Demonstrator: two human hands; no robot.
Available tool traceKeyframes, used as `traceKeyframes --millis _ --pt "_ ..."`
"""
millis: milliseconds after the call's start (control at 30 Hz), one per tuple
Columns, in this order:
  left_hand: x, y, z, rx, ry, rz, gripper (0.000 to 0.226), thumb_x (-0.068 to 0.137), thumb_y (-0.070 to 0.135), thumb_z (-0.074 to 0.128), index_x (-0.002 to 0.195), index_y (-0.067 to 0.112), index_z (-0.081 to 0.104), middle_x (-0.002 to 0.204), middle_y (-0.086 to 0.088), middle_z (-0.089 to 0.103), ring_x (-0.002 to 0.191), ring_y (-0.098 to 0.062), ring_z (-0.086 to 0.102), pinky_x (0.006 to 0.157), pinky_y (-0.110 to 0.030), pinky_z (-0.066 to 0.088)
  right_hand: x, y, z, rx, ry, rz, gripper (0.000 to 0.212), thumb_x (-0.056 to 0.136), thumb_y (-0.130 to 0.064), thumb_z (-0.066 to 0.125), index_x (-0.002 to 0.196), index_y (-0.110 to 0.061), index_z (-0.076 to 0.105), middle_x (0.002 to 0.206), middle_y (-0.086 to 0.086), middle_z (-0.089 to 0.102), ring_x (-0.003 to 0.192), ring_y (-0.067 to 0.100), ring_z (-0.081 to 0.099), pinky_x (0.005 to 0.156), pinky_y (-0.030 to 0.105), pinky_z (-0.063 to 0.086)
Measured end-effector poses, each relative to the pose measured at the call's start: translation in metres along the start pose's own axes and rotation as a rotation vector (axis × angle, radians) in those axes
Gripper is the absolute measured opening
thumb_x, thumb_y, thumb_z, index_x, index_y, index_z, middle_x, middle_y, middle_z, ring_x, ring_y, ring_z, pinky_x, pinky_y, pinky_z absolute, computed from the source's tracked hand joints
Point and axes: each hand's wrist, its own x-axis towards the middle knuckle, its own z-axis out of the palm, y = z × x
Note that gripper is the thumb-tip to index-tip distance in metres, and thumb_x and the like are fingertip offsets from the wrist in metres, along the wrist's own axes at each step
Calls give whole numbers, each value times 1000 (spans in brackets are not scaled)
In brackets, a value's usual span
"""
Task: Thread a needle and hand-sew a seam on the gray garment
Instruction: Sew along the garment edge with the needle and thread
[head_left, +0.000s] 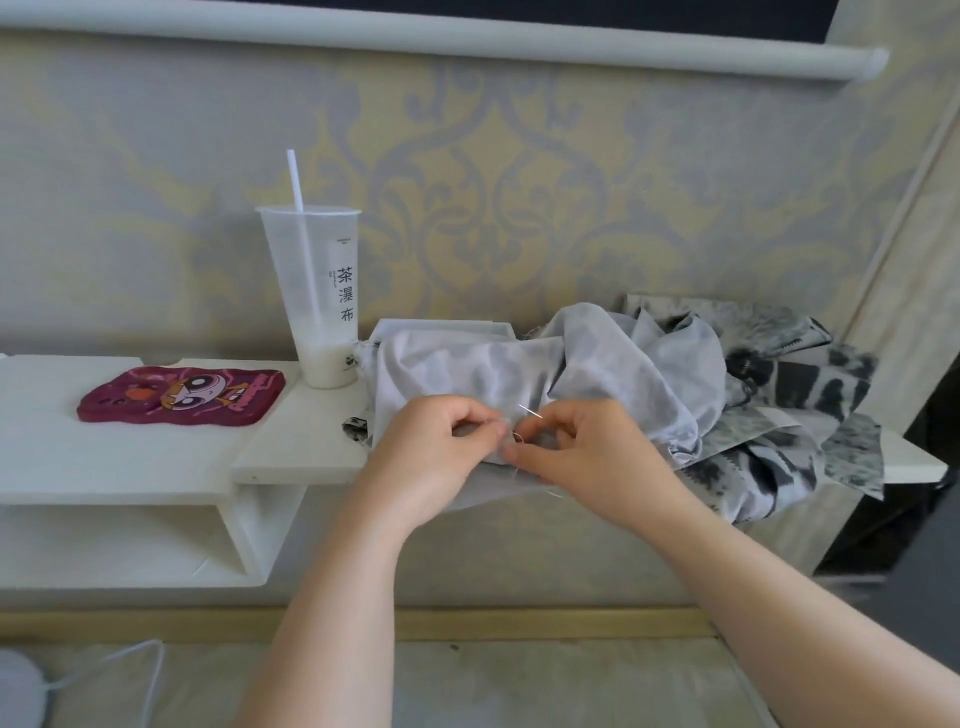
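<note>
step: stitching seam | gray garment (467, 374) heaped just right of tea cup (317, 296) | left hand (441, 452), right of cup, curled fingers pinching the fold | right hand (587, 452), farther right, curled fingers pinching needle (530, 411) | judgement: hold fold taut, keep stitches short and even
</note>
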Motion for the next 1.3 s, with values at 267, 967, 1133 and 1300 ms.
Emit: traceKeyframes --millis 267,967,1133,1300 --pt "2 -3 -2 3 7 4 11 92 23 60 89 21 70 71 21 60 61 17 51 57 0 34 1 -22 -22 664 47 66 22 89 -11 59 67 -14 59 51 0 42 51 16 35 69 31 42" --pt "0 0 -1 -50 47 12 9 90 25 62 89 26 71 87 14 70 76 8 58 62 1 36 4 -11 -8 72 -86 90 22 80 -27 73 83 -6 67 38 -12 44 43 6 46 60 33 51" --pt "1 -4 -4 -67 50 15 10 90 27 63 90 26 73 85 16 71 74 10 59 61 -1 37 7 -9 -9 223 -21 15 13 83 -17 70 75 -8 65 53 6 48 54 17 45 58 29 41" --pt "3 -4 -4 -40 81 16 12 91 27 61 92 24 72 86 12 71 84 -1 63 64 -10 40 2 -21 -19 520 -144 -44 11 86 -14 63 75 -11 62 47 -8 36 43 3 36 61 18 43"
